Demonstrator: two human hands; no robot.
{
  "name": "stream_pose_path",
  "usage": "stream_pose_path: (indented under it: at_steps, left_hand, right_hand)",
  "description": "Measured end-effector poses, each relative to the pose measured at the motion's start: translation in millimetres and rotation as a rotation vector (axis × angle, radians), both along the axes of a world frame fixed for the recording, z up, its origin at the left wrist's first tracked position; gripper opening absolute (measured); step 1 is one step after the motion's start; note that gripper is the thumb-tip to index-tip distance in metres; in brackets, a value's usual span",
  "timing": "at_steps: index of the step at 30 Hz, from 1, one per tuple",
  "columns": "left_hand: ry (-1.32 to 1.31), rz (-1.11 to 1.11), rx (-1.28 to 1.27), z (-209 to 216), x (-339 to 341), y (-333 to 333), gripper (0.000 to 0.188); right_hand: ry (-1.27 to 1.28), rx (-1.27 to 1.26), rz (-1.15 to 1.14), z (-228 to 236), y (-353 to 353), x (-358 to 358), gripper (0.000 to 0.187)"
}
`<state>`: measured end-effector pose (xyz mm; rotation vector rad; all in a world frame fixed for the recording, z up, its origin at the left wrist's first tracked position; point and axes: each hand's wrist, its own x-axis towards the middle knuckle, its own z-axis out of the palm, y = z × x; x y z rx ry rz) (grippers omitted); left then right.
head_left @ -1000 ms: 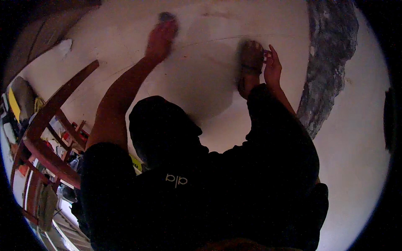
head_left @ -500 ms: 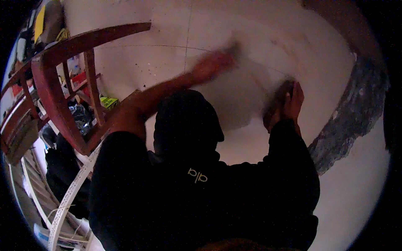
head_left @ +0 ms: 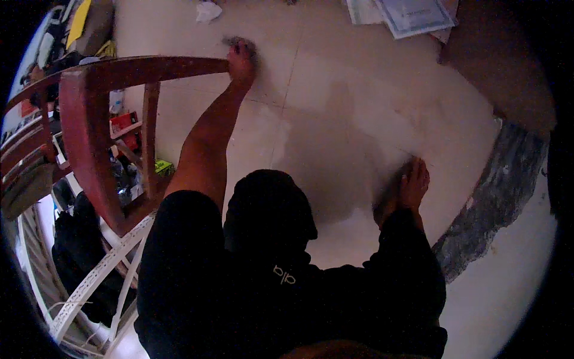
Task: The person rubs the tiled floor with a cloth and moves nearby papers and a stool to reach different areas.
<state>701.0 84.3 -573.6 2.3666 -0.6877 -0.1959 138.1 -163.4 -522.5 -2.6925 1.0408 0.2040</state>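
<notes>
On the pale tiled floor [head_left: 353, 72], my left arm reaches far forward and left. My left hand [head_left: 241, 63] is closed over a dark grey, cloth-like wad [head_left: 246, 44] pressed to the floor; its outline is blurred. Beside the hand is the end of a reddish-brown wooden chair part [head_left: 179, 66]. At the right, my right hand [head_left: 414, 184] lies against the floor, fingers stretched out and nothing seen in it. Dark shadow hides the palm side of that hand. Black clothing with a small pale print fills the lower middle.
White perforated strips [head_left: 101, 281] stand at the lower left, near the chair. Red and yellow-green items [head_left: 162, 167] lie behind the chair's bars. Farther off are a crumpled white scrap [head_left: 208, 11] and some papers [head_left: 417, 17]. A rough grey band [head_left: 496, 185] runs along the right.
My left hand has swept with the dark grey wad to the left and farther forward. My right hand stays at the floor. The view has shifted, bringing the papers and white scrap into sight.
</notes>
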Motion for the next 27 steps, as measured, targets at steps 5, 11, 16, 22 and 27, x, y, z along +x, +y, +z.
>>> stream_pose_path:
  at_steps: [5, 11, 16, 22, 27]
  left_hand:
    - [-0.240, -0.332, -0.184, 16.4, -98.8, -79.3, 0.035]
    - [0.045, -0.984, -0.011, 13.9, -199.2, -128.8, 0.038]
    - [0.090, -0.371, 0.097, -22.5, -63.2, -111.0, 0.034]
    - [-0.040, 0.045, 0.637, 2.2, 102.6, -56.1, 0.040]
    - [-0.153, -0.629, -0.047, 9.0, -81.8, -82.9, 0.038]
  right_hand:
    - [-0.096, -0.055, 0.019, 3.2, 7.9, -2.2, 0.063]
    - [0.007, -0.006, -0.079, 0.6, 6.5, -4.9, 0.057]
    - [-0.047, -0.005, 0.009, 4.5, 3.5, -8.1, 0.059]
    - [-0.035, 0.034, -0.007, 14.4, 11.8, -3.7, 0.058]
    - [-0.048, -0.013, 0.048, 15.0, 14.1, 4.2, 0.055]
